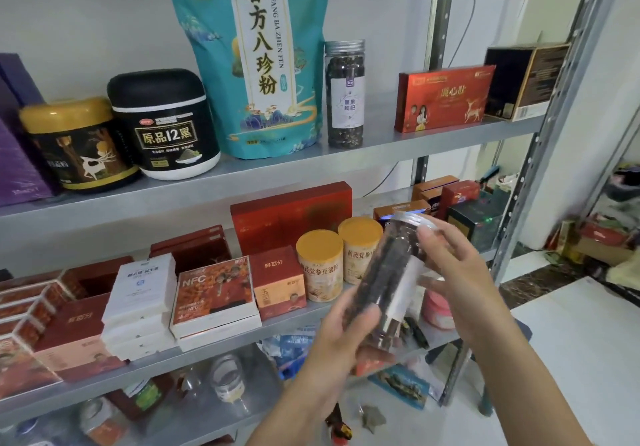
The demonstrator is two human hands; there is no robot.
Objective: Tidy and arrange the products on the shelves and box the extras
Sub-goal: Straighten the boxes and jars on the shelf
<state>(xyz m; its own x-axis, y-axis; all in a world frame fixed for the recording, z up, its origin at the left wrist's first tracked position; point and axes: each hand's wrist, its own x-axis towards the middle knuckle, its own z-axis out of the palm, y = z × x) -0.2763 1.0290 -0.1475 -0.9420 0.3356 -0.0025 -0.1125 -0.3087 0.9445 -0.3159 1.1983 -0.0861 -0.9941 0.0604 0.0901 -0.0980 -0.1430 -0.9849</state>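
Grey metal shelf unit fills the view. The upper shelf [381,144] runs from 9 to 2 o'clock, with the middle shelf [207,352] below it. Largest item is a teal pouch [256,64], standing upright at 12 o'clock on the upper shelf. At its 8 o'clock is a black-lidded tub [162,127], and a gold-lidded tub [76,144] touches that one's 9 o'clock side. At the pouch's 3 o'clock a clear jar of dark berries [344,94] stands upright under a silver lid, just beside the pouch. A flat red box [445,99] stands well apart at the jar's 3 o'clock. On the middle shelf a large red carton [291,217] sits at the back. At its 7 o'clock are an orange NFC box [214,293] and a stack of white boxes [140,293]. Two orange-lidded canisters [320,265] stand side by side at its 4 o'clock. In front of the canisters, at 4 o'clock in the frame, is the held jar [391,272], off the shelf and tilted with its silver lid toward 1 o'clock. It has the same dark contents as the jar above. Left hand [346,334]: grip closed round the jar's base end, fingers wrapped across the front. Right hand [460,272]: grip partly closed, fingers curved onto the upper body just under the lid.
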